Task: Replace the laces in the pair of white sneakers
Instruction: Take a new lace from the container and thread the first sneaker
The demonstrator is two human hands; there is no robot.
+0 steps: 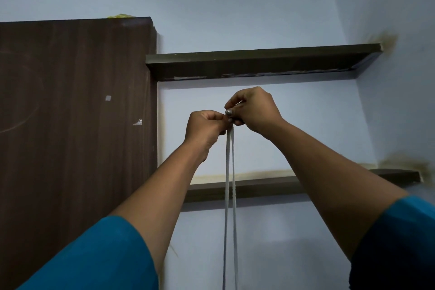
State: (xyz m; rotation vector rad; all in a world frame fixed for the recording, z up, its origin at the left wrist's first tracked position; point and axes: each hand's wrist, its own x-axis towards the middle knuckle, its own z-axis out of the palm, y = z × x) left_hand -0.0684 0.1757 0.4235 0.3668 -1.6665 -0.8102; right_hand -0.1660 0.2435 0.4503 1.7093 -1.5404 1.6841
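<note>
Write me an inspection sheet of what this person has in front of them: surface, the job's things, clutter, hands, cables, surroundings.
Surface: nothing seen; no table or floor in view.
Job's things: white lace, two strands hanging side by side from the hands and running out of the bottom edge; sneakers not in view.
Clutter: yellow thing on top of the cupboard; too little shows to say what it is.
Grips: left hand and right hand raised close together, both pinching the top of the lace.
Cables: nothing seen.
Surroundings: dark brown cupboard at left; upper shelf and lower shelf on a pale blue wall, stained at the shelf ends.
</note>
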